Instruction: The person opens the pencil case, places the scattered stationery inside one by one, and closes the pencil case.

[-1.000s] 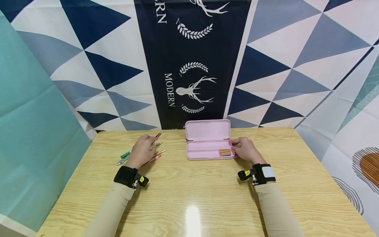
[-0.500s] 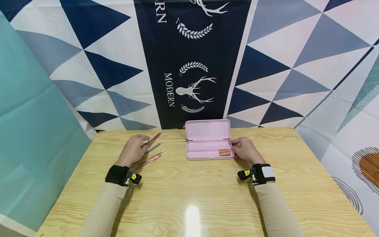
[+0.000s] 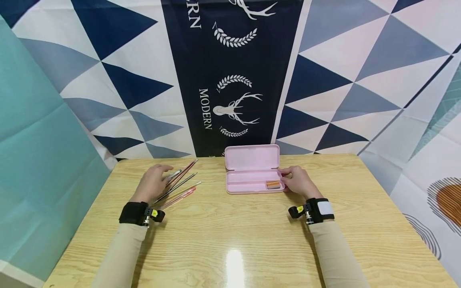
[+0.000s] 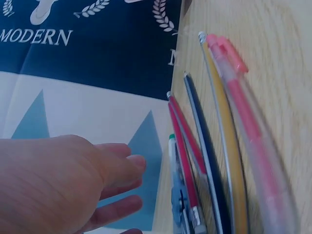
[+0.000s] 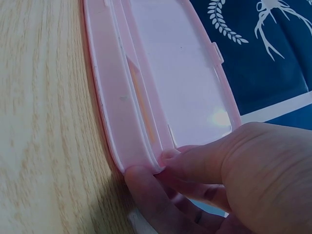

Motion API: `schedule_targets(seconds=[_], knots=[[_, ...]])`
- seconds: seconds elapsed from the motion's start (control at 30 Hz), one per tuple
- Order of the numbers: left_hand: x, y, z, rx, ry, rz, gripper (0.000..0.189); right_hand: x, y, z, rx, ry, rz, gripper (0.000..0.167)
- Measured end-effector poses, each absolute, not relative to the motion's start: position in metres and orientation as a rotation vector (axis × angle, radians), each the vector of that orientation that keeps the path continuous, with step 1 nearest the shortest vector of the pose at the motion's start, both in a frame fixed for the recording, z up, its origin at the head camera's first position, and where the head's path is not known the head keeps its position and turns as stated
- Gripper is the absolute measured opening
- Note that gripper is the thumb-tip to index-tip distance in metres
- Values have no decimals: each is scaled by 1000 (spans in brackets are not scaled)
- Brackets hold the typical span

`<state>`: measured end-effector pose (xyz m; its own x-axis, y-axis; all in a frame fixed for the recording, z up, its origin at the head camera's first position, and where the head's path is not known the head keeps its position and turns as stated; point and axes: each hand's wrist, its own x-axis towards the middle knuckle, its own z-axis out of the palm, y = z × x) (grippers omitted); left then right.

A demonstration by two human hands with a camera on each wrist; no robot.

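Note:
A pink pencil case (image 3: pixel 252 187) lies with its lid up near the table's back edge, an orange-and-grey eraser (image 3: pixel 273 185) in its small compartment. My right hand (image 3: pixel 298 182) pinches the case's right end between thumb and fingers, as the right wrist view (image 5: pixel 263 180) confirms. To the left, my left hand (image 3: pixel 151 184) hovers beside a loose fan of pencils and pens, its fingers relaxed and holding nothing. The fan includes a pink pen (image 4: pixel 248 131), a yellow pencil (image 4: pixel 229 131), a dark pencil (image 4: pixel 204 146), red pencils (image 4: pixel 183 156) and a blue-grey clip pen (image 4: pixel 179 200). The hand partly covers their near ends.
The wooden table (image 3: pixel 230 228) carries all of this. A patterned cloth (image 3: pixel 237 80) hangs right behind its back edge, and a teal cloth (image 3: pixel 43 160) closes off the left side.
My left hand has drawn leftward off the pencils and pens, uncovering more of them. The right hand and pencil case have stayed put.

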<state>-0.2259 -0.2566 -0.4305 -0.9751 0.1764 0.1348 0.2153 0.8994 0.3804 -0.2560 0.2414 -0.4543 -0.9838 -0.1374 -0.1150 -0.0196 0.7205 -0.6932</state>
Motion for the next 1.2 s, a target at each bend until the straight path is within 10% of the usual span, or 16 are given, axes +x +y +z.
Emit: schedule_targets(seconds=[1.2], knots=[[-221, -299, -440, -148, -3054, -692, 40, -255, 241, -454, -100, 2752, -1132, 41]])
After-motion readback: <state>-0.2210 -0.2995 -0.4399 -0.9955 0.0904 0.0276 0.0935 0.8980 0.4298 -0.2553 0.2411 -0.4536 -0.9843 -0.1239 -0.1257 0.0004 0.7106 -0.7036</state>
